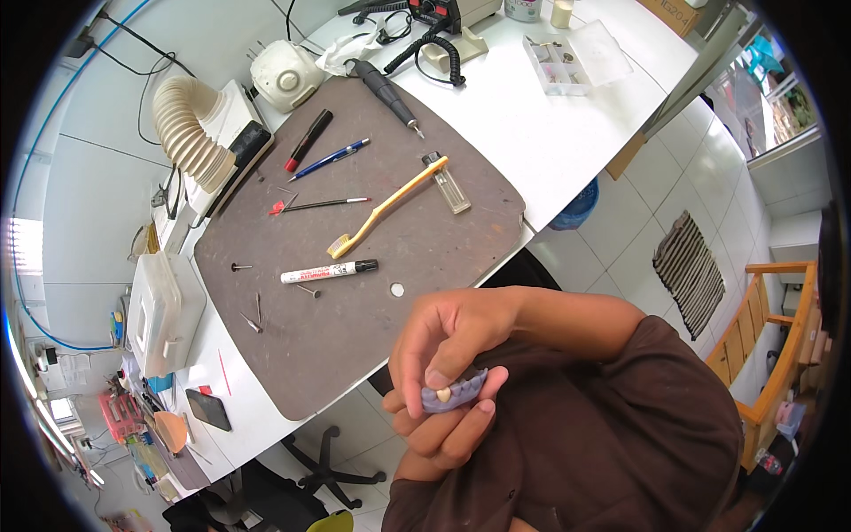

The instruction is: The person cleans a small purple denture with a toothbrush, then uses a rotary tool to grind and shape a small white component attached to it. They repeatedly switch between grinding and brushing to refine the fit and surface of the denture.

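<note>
Both hands are on it: the left hand curls its fingers round a purple dental model, the right hand pinches one end by a cream tooth, just off the brown mat's near edge!

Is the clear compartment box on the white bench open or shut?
Open: the lid of the compartment box lies folded out to the right, leaving the small things inside uncovered.

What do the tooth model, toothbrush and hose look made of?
Tooth model: probably resin or plaster, fairly matt, judging by its even purple body.
Toothbrush: likely smooth plastic, from its evenly yellow handle.
Hose: apparently flexible plastic, dull cream, with ribs following the bend.
</note>
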{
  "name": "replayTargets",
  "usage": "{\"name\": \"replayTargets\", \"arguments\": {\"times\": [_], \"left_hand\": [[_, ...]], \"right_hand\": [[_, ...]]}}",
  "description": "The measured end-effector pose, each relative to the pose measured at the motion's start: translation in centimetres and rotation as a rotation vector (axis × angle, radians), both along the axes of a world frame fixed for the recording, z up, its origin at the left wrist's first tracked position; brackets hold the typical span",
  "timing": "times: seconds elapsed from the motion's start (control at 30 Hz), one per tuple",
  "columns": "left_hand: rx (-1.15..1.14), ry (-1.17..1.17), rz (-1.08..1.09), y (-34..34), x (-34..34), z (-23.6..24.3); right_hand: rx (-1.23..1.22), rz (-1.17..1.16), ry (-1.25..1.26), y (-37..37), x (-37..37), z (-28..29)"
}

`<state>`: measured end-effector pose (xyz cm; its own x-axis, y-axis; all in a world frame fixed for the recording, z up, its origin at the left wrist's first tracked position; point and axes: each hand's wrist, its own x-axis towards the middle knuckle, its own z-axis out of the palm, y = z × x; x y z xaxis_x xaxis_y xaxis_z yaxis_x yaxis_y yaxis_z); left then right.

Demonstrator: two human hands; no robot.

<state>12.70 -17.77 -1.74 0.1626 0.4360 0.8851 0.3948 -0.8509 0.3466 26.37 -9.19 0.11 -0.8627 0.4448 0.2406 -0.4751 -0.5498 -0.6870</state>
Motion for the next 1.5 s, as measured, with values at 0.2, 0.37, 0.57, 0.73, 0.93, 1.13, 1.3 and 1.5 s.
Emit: {"name": "replayTargets", "arguments": {"times": [0.2,0.37,0.57,0.73,0.93,1.13,1.3,1.5], "left_hand": [[0.015,-0.028,0.009,0.1,0.3,-0.2],[-0.006,-0.055,0.046,-0.4,0.5,-0.5],[-0.018,-0.008,-0.011,0.2,0.7,0.5],[-0.255,-0.213,-0.001,-0.5,-1.2,1.5],[-0.402,-0.217,-0.054,-0.9,-3.3,1.3],[-0.432,-0.177,-0.077,-1.2,-3.8,1.4],[-0.41,-0.166,-0.085,-1.0,-3.9,1.3],[-0.42,-0.172,-0.072,-1.2,-4.1,0.9]], "right_hand": [[0.014,-0.011,-0.079,0.0,0.2,0.9],[0.004,-0.012,-0.141,0.0,0.0,1.1],[-0.092,0.09,-0.171,0.6,0.8,1.0],[-0.186,0.153,-0.261,0.1,1.4,3.1],[-0.238,0.178,-0.291,-0.9,1.4,3.5],[-0.262,0.191,-0.281,-1.2,1.2,3.3],[-0.256,0.192,-0.286,-1.1,1.0,3.2],[-0.245,0.171,-0.278,-1.1,0.8,3.3]]}}
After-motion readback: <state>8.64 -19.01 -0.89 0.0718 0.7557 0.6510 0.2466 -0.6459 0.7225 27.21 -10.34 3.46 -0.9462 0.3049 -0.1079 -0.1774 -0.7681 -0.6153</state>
